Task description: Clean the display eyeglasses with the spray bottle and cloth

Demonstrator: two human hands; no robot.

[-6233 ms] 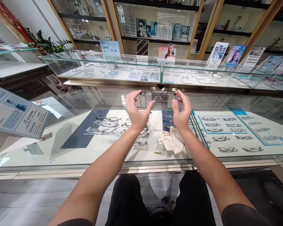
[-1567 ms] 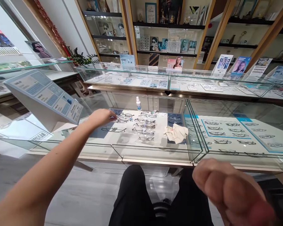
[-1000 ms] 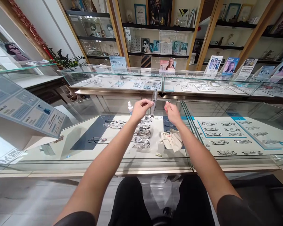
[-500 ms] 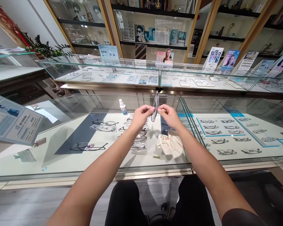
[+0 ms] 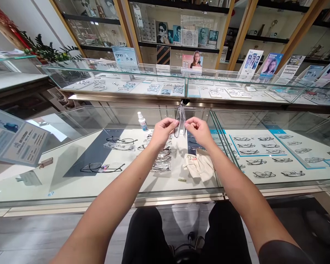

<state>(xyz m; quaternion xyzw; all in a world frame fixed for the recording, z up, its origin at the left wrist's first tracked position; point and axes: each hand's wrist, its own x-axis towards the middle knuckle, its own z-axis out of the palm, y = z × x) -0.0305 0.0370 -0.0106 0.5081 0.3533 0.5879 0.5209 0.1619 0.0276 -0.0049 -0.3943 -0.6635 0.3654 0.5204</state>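
A pair of eyeglasses point(image 5: 177, 124) is held up over the glass counter, seen nearly edge-on with its lenses upright. My left hand point(image 5: 164, 131) pinches it from the left between thumb and fingertips. From the opposite side my right hand point(image 5: 200, 130) grips it the same way, fingers curled. Below my right hand lies a crumpled cream cloth pouch point(image 5: 199, 167) with red and dark print. A white spray bottle point(image 5: 143, 122) stands to the left of my left hand. Several frames in clear sleeves point(image 5: 161, 165) lie in a column beneath my left wrist.
The glass display counter point(image 5: 99, 196) spans the front, with more eyeglasses point(image 5: 101, 168) at left and right. A tilted leaflet stand point(image 5: 16, 135) rises at the left edge. A small gold-coloured piece point(image 5: 182, 180) lies near the pouch. Behind runs a second display case point(image 5: 121, 96).
The eyeglasses have turned slightly between my hands, so the two lenses now show apart from each other. Both hands are a little higher in the picture.
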